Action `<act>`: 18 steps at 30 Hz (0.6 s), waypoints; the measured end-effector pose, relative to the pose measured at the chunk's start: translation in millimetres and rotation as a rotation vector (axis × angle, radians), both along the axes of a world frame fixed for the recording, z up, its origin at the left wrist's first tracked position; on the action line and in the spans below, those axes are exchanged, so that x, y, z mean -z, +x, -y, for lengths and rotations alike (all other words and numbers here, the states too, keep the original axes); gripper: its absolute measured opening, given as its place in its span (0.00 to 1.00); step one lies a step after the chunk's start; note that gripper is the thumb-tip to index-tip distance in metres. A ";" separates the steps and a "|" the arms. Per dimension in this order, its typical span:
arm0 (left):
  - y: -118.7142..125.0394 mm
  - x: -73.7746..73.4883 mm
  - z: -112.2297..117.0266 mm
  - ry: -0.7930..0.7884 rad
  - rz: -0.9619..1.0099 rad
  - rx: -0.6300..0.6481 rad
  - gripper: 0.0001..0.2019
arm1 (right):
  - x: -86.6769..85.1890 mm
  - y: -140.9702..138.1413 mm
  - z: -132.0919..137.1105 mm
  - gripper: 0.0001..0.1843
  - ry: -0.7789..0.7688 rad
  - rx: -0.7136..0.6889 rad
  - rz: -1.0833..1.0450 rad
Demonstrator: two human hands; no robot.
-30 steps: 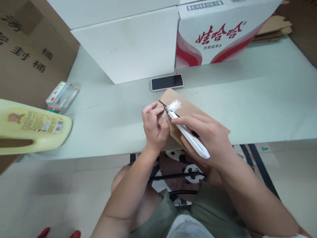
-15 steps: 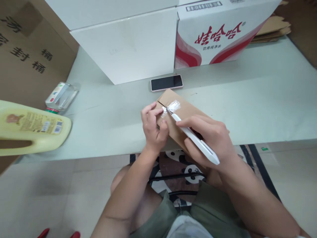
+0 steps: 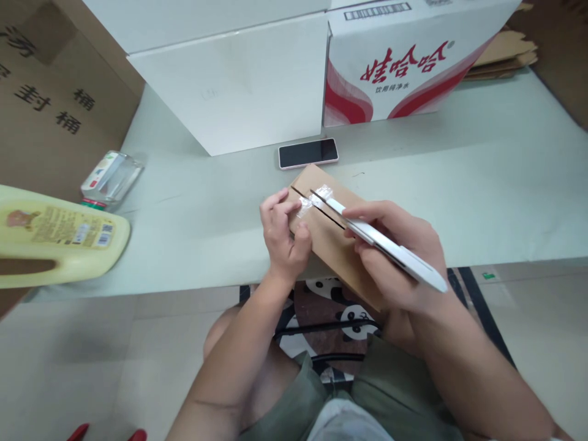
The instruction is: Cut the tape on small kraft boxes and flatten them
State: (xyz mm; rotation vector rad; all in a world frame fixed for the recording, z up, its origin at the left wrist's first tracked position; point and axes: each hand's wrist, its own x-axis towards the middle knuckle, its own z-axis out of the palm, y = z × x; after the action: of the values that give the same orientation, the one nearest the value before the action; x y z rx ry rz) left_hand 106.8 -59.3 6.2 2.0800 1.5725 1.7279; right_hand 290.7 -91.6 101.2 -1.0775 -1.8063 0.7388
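A small brown cardboard box (image 3: 334, 245) lies aslant across the table's front edge, its near end over my lap. Along its top runs a dark slit between the flaps, with clear tape (image 3: 325, 190) stuck near the far end. My left hand (image 3: 285, 237) grips the box's left side, fingertips on top beside the tape. In my right hand (image 3: 407, 248) is a white utility knife (image 3: 395, 250), held like a pen. Its thin blade points at the taped area, right of the slit; whether it touches the tape I cannot tell.
A phone (image 3: 307, 154) lies behind the box. Farther back stand a white carton (image 3: 239, 92) and a red-and-white carton (image 3: 390, 73). To the left are a clear bottle (image 3: 120, 179), a yellow jug (image 3: 68, 236) and a large brown carton (image 3: 59, 79). Flattened cardboard (image 3: 503, 55) is at back right.
My right hand has drawn the knife to the right, and the blade has left the slit's line, uncovering more of the slit. My left hand and the box have stayed in place.
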 end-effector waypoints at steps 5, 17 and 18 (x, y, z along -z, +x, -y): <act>-0.4 0.1 0.2 -0.020 0.007 0.008 0.18 | -3.6 0.3 -3.6 0.15 0.060 -0.138 0.039; -1.2 -0.4 0.8 0.000 -0.003 0.029 0.17 | 1.7 -7.6 -3.5 0.11 0.077 -0.017 0.170; -1.3 -0.4 0.8 0.004 0.002 0.037 0.17 | 2.3 -8.0 -3.7 0.10 0.084 -0.014 0.190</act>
State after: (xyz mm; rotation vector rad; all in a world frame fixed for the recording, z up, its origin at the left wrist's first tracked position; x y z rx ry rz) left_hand 105.6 -60.1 6.6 2.0950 1.5214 1.7226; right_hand 282.7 -88.0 98.9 -1.1109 -1.9885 0.5790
